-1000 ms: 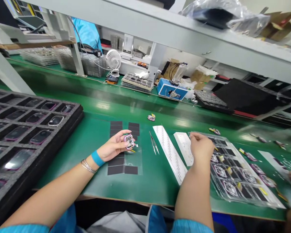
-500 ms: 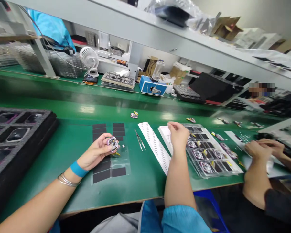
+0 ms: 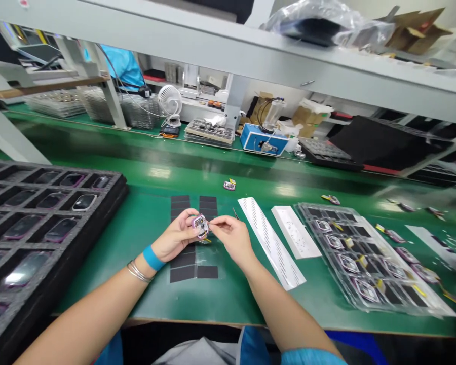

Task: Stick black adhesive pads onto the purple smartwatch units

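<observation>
Module point(image 3: 201, 226) — small, pink-rimmed — was gripped in the left hand point(image 3: 177, 239) over a sheet of black pads point(image 3: 193, 266) near the table's point(image 3: 228, 299) front edge, right hand point(image 3: 232, 238) pinched its right side, white strips point(image 3: 270, 242) lay just right, clear tray point(image 3: 399, 299) beyond — foam tray point(image 3: 61, 268) sat at left edge.

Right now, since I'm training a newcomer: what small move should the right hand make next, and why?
Probably press the pinched fingertips of the right hand onto the part: the left hand holds it over the black pads, and those fingertips touch its edge.
</observation>
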`<state>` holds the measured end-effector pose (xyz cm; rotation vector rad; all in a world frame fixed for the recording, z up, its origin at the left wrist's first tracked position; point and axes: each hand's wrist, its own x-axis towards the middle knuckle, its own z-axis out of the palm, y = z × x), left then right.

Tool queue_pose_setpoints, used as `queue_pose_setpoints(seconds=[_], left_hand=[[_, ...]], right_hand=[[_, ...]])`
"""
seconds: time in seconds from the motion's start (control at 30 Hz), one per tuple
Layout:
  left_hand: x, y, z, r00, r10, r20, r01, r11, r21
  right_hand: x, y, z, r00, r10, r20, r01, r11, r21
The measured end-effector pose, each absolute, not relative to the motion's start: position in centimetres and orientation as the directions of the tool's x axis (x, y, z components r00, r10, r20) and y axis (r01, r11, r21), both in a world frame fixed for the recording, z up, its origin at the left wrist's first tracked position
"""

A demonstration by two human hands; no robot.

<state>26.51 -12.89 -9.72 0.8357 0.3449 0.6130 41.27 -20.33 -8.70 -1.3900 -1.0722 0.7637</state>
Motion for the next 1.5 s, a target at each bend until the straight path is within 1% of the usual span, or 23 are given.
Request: queue_pose_setpoints(seconds=[0.1, 0.27, 0.67, 0.8, 0.87, 0.9, 0.93, 1.0, 1.07, 1.1, 1.13, 1.17, 1.2, 1.23, 1.27, 1.3, 1.37, 1.4, 1.43, 1.47, 1.5], left_hand=[[26.6, -12.8, -9.9, 0.773, 0.633, -0.042, -0.362, 0.495, 0.790], [26.6, -13.0, -10.0, 0.763, 0.646, -0.014, -0.367, 0.450, 0.814], [26.5, -12.8, -10.1, 0.741, 0.670, 0.041, -0.383, 0.372, 0.845], [26.6, -12.8, -10.2, 0.733, 0.678, 0.044, -0.371, 0.345, 0.862], [26.7, -12.9, -10.3, 0.723, 0.689, 0.041, -0.364, 0.330, 0.871], [26.7, -12.9, -10.3, 0.716, 0.697, 0.038, -0.363, 0.326, 0.873], [26.8, -13.0, -10.4, 0.709, 0.705, 0.031, -0.364, 0.328, 0.872], [26.9, -13.1, -10.4, 0.704, 0.710, 0.002, -0.361, 0.355, 0.862], [26.9, -13.1, -10.3, 0.709, 0.704, -0.042, -0.349, 0.403, 0.846], [26.8, -13.1, -10.3, 0.712, 0.700, -0.065, -0.340, 0.424, 0.839], [26.7, -13.0, -10.2, 0.710, 0.699, -0.084, -0.333, 0.438, 0.835], [26.7, -12.9, -10.2, 0.705, 0.702, -0.098, -0.328, 0.447, 0.832], [26.6, -12.8, -10.1, 0.699, 0.706, -0.109, -0.326, 0.451, 0.831], [26.6, -12.6, -10.1, 0.694, 0.711, -0.116, -0.326, 0.454, 0.829], [26.6, -12.5, -10.1, 0.689, 0.714, -0.120, -0.328, 0.456, 0.828], [26.6, -12.3, -10.1, 0.686, 0.717, -0.123, -0.331, 0.459, 0.824], [26.6, -12.2, -10.0, 0.687, 0.716, -0.125, -0.340, 0.468, 0.815], [26.6, -12.2, -10.0, 0.692, 0.712, -0.122, -0.345, 0.474, 0.810], [26.6, -12.3, -9.9, 0.698, 0.707, -0.116, -0.351, 0.479, 0.805], [26.6, -12.4, -9.9, 0.706, 0.700, -0.109, -0.356, 0.484, 0.799], [26.6, -12.5, -9.9, 0.715, 0.692, -0.101, -0.362, 0.490, 0.793]], right_hand=[[41.0, -20.6, -9.3, 0.381, 0.913, 0.145, 0.185, 0.079, -0.980], [41.4, -20.7, -9.1, 0.393, 0.895, 0.213, 0.299, 0.095, -0.950], [41.2, -20.7, -9.0, 0.397, 0.890, 0.225, 0.277, 0.117, -0.954], [41.3, -20.7, -9.2, 0.385, 0.881, 0.275, 0.330, 0.147, -0.932], [41.2, -20.7, -9.6, 0.361, 0.859, 0.363, 0.434, 0.189, -0.881], [41.1, -20.7, -9.8, 0.331, 0.841, 0.429, 0.513, 0.221, -0.829], [40.9, -20.8, -10.0, 0.282, 0.820, 0.498, 0.601, 0.254, -0.758], [40.4, -20.8, -10.4, 0.152, 0.784, 0.602, 0.762, 0.294, -0.576], [40.4, -20.7, -10.4, 0.028, 0.771, 0.636, 0.849, 0.317, -0.422], [40.8, -20.6, -10.1, -0.006, 0.766, 0.643, 0.866, 0.325, -0.379], [41.6, -20.6, -9.6, -0.005, 0.757, 0.653, 0.875, 0.320, -0.364], [42.9, -20.7, -9.0, 0.039, 0.742, 0.670, 0.881, 0.291, -0.374], [44.6, -21.0, -8.2, 0.123, 0.719, 0.684, 0.886, 0.232, -0.403], [46.8, -21.5, -7.4, 0.246, 0.685, 0.686, 0.883, 0.134, -0.450], [49.1, -22.2, -6.6, 0.393, 0.630, 0.670, 0.863, -0.001, -0.505], [51.4, -23.0, -5.8, 0.502, 0.582, 0.640, 0.832, -0.123, -0.541], [55.2, -24.7, -5.0, 0.635, 0.540, 0.553, 0.761, -0.313, -0.568], [56.3, -25.3, -5.0, 0.671, 0.508, 0.540, 0.734, -0.358, -0.576], [56.6, -25.6, -5.2, 0.687, 0.485, 0.540, 0.720, -0.355, -0.596], [56.2, -25.7, -5.7, 0.691, 0.492, 0.530, 0.709, -0.314, -0.632], [55.0, -25.4, -6.3, 0.686, 0.527, 0.502, 0.687, -0.240, -0.686]])
